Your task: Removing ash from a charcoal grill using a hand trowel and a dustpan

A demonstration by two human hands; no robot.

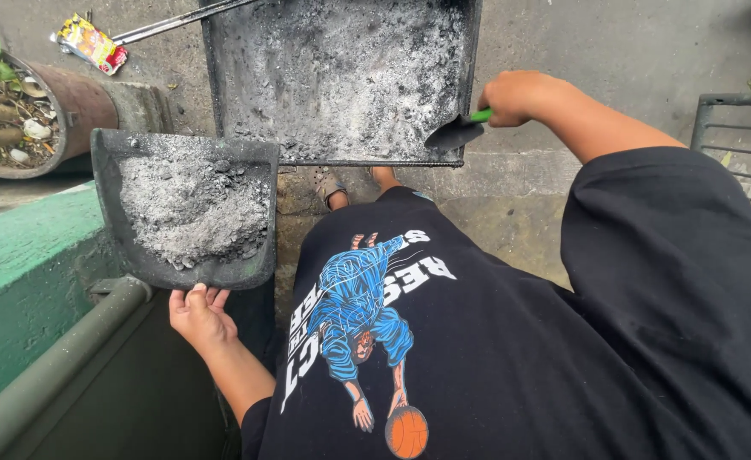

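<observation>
While the pile of pale grey ash (pixel 192 209) sits heaped in the dark, flat-bottomed plastic dustpan (pixel 111 213), the left hand (pixel 198 313) grips that pan by its near edge, thumb on top and fingers curled under the rim, holding it level just left of the big ash tray. That tray, a wide rectangular black metal pan (pixel 471 51) dusted with grey ash and small charcoal crumbs, lies on the concrete ground straight ahead of the dustpan. Over at the tray's near right corner the right hand (pixel 512 95) is wrapped tight around the green handle of a small dark-bladed scoop (pixel 454 134), whose blade tip rests on the ash just inside the tray's front rim. Below the tray's near edge, two sandalled feet (pixel 331 186) peek out above a black printed T-shirt (pixel 478 341). Left of the dustpan runs a green-painted ledge (pixel 18 255) with an olive metal rail (pixel 60 358) beneath it. Beyond the dustpan, to the tray's left, a rusty round pot (pixel 82 102) holds soil, twigs and a few green leaves. Past that, a crumpled yellow-and-red wrapper (pixel 90 43) lies beside a long metal rod (pixel 180 19). Far right of the tray, a grey metal rack (pixel 737 136) shows at the frame's edge.
</observation>
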